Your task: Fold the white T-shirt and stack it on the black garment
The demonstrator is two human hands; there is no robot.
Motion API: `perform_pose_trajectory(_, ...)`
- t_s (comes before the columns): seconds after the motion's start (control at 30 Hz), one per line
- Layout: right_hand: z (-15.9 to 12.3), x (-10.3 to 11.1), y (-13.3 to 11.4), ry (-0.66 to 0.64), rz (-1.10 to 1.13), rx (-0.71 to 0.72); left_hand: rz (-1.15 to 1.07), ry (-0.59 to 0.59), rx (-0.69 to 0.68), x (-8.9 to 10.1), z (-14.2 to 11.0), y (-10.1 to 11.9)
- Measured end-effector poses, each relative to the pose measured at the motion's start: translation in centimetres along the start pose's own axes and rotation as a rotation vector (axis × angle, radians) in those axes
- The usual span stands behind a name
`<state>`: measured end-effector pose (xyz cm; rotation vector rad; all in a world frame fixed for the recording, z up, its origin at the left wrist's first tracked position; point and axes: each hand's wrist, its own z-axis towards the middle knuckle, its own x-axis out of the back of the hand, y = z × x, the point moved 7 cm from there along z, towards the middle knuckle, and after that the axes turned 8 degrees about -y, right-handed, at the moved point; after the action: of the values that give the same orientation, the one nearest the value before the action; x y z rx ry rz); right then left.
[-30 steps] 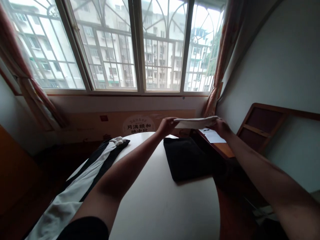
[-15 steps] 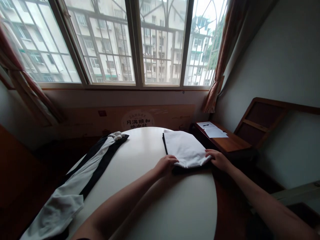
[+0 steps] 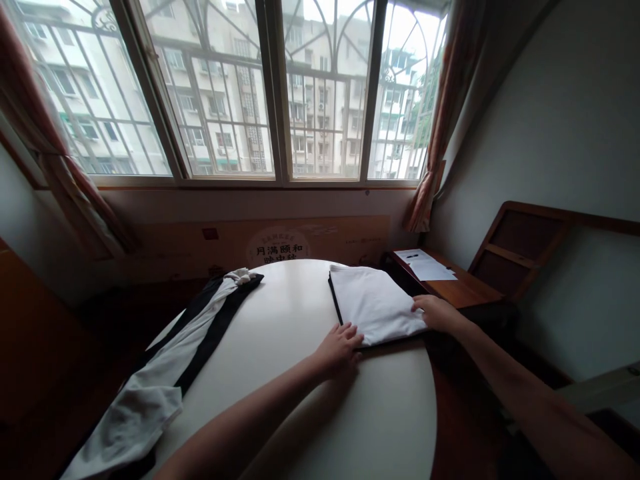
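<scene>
A white folded garment (image 3: 375,303) lies flat on a dark one (image 3: 331,293), whose edge shows along the left and front sides. My left hand (image 3: 340,347) rests on the near left corner, its fingers extended and laid flat over the cloth edge. At the right edge my right hand (image 3: 437,315) holds the white cloth between fingers and thumb; its thumb side is partly hidden. Both garments rest on the right part of a round white table (image 3: 280,360).
Black and grey-white clothes (image 3: 165,360) lie in a long heap along the table's left edge. A wooden side table (image 3: 473,290) with white papers (image 3: 427,265) stands beyond the right edge. A printed board (image 3: 325,240) leans under the barred window.
The front edge of the white garment has come nearer and lies flatter, covering more of the dark cloth. My left fingers have uncurled and spread. The view has tilted up slightly.
</scene>
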<state>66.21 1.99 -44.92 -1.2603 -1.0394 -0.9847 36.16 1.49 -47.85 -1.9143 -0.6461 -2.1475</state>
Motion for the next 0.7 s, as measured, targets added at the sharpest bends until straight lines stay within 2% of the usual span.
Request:
perform_pose_trajectory(0.07,1.8,1.4,-3.1,0.097,-0.008,0.088,-0.006,-0.042,0.014,-0.5,-0.5,0.1)
perform_pose_trajectory(0.13,3.9,0.9,-6.9,0.109,-0.022,0.156,-0.041,-0.098,0.034,-1.4,-1.0,0.1)
perform_pose_trajectory(0.23,7.3,-3.1,-11.7,-0.037,-0.05,0.112,-0.1,-0.152,0.069,-2.6,-1.5,-0.1)
perform_pose_trajectory(0.3,9.0,-6.3,-13.6,-0.151,-0.075,0.054,-0.127,-0.159,0.079,-2.9,-1.7,-0.2)
perform_pose_trajectory(0.37,10.2,-8.6,-14.4,-0.196,-0.104,0.008,-0.143,-0.161,0.082,-3.0,-1.9,-0.3)
perform_pose_trajectory(0.47,11.0,-10.0,-14.2,-0.178,-0.098,0.006,-0.142,-0.151,0.074,-2.9,-2.0,-0.3)
perform_pose_trajectory(0.6,10.9,-9.6,-13.5,-0.051,0.03,0.036,-0.113,-0.127,0.068,-2.3,-2.1,0.3)
perform_pose_trajectory(0.7,10.3,-8.5,-13.2,0.097,0.218,0.029,-0.043,-0.043,0.03,-0.7,-2.6,1.4)
